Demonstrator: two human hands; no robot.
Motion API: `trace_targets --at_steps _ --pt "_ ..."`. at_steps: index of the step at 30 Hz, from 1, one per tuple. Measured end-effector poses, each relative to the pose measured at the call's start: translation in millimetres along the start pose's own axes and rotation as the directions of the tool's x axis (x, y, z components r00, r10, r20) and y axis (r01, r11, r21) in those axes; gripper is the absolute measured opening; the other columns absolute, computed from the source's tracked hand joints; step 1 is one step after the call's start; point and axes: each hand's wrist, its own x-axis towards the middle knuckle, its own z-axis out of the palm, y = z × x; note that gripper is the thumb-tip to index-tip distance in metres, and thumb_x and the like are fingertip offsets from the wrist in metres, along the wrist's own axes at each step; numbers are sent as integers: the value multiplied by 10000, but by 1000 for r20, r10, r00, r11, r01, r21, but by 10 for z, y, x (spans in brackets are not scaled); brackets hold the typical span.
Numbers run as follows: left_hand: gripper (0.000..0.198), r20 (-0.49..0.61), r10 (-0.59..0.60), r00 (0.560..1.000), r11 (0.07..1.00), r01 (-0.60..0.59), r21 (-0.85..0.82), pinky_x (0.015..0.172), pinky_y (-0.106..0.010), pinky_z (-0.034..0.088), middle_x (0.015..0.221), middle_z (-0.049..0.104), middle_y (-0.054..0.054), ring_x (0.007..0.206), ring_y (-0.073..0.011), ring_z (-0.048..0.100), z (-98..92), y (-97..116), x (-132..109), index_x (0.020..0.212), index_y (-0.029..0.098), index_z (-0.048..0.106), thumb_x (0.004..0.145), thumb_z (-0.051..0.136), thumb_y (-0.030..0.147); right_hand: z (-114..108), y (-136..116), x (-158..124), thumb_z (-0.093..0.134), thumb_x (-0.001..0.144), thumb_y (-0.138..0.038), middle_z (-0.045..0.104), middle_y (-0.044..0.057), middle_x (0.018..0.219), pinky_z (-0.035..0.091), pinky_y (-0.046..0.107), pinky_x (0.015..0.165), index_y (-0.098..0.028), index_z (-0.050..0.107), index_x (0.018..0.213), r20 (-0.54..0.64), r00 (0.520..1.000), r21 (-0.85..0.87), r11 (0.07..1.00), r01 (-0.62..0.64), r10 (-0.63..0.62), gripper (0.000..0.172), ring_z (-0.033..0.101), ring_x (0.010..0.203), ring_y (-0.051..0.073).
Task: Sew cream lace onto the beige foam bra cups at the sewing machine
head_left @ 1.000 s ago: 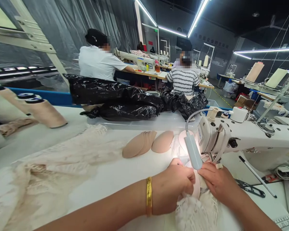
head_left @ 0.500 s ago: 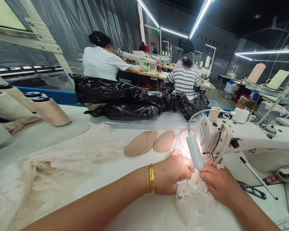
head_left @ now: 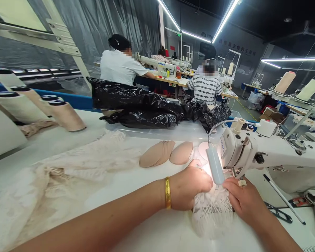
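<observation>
Cream lace fabric (head_left: 212, 210) with a fringed edge hangs toward me below the sewing machine (head_left: 267, 152). My left hand (head_left: 191, 185), with a gold bracelet on its wrist, is closed on the lace from the left, its fingers curled under. From the right, the closed fingers of my right hand (head_left: 244, 197) grip the lace close to the presser foot; their tips are partly hidden. A small grey lamp (head_left: 215, 166) on a bent neck lights the spot and covers part of the work. Beige oval pads (head_left: 157, 154) lie stacked beyond my left hand, near another beige pad (head_left: 182, 153).
More lace (head_left: 68, 182) spreads across the table's left side. Thread cones (head_left: 68, 117) stand at the far left. A black plastic bag (head_left: 141, 105) lies in a clear bin. A pen (head_left: 285, 199) and black thread snips (head_left: 279, 212) lie right. Two co-workers sit ahead.
The view has shifted slightly left, so most things sit further right. The lace fringe below my hands hangs more spread out. Both hands stay at the lace beside the machine.
</observation>
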Motion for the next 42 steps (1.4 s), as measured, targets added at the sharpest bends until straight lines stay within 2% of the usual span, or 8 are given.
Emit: trace_targets --at_steps 6,12,21,28,31,34,37,42 --pt "90 37 -55 998 995 58 -85 905 -433 376 817 660 -41 849 -253 592 -15 -51 45 808 202 660 732 659 153 -39 -16 82 413 1017 -157 733 83 947 591 424 828 -229 644 1015 -104 994 -30 999 -41 38 242 667 926 271" --pt "146 20 -69 997 994 70 -79 949 -436 374 835 659 -34 854 -243 595 5 -65 30 808 219 641 700 653 122 -27 -50 119 403 1017 -158 729 106 952 609 449 822 -223 640 1060 -190 981 -46 998 -53 43 250 707 892 280" --pt "146 25 -67 997 993 69 -98 930 -421 378 831 648 -28 843 -239 582 24 -53 18 857 226 644 738 665 144 -63 -56 97 427 1027 -157 723 74 920 570 358 699 -224 610 1111 -195 980 35 999 -33 39 212 690 823 241" --pt "239 74 -113 991 991 117 -59 872 -392 375 923 681 -28 906 -246 607 -56 -14 -67 880 223 631 700 623 65 -92 -134 38 451 1020 -173 722 66 1015 528 379 789 -242 559 1220 -74 996 120 991 53 -45 238 648 920 248" --pt "166 48 -260 964 965 257 55 840 -438 377 950 658 -73 855 -275 582 -23 104 -55 938 225 653 774 640 209 -76 -236 61 575 1010 -303 701 82 1164 510 399 920 -240 516 1289 -11 990 194 971 140 -141 291 623 1093 265" --pt "170 109 -375 921 919 353 176 803 -473 392 889 633 -120 810 -299 562 19 268 -3 891 176 644 829 621 333 4 -263 87 565 1016 -252 699 36 996 505 348 852 -250 576 1120 85 993 131 989 73 -85 104 626 936 224" --pt "242 167 -370 914 925 344 161 813 -481 405 895 622 -131 853 -318 562 3 345 -3 876 160 638 837 633 398 58 -160 84 441 1018 -116 637 13 819 481 306 740 -247 594 976 60 998 9 999 36 -36 205 589 770 198" --pt "497 230 -275 933 954 295 -57 813 -447 410 973 590 -79 864 -297 544 -74 222 -120 1096 232 647 711 766 525 -92 -22 65 393 1020 -128 620 35 812 486 318 685 -244 567 911 5 999 -18 999 -38 38 236 582 761 219"
